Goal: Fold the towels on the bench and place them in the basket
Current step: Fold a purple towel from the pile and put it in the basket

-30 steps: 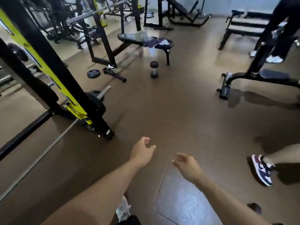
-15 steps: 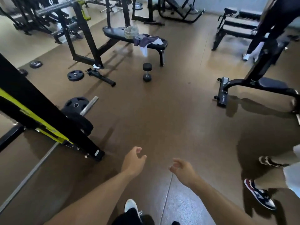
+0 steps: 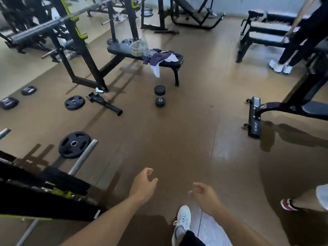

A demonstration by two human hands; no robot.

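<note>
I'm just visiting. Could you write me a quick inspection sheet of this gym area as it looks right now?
Surface: brown rubber floor, glossy on the right.
Job's things: crumpled purple-grey and white towels heaped on the black padded flat bench, one white end hanging over the edge; pale mesh basket stands on the bench beside them.
Clutter: black dumbbell upright on the floor near the bench; black weight plates lying flat on the left.
Hands: left hand and right hand both empty, fingers loosely curled.
Cables: nothing seen.
Surroundings: black-and-yellow rack on the left; other people's legs on the right.
</note>
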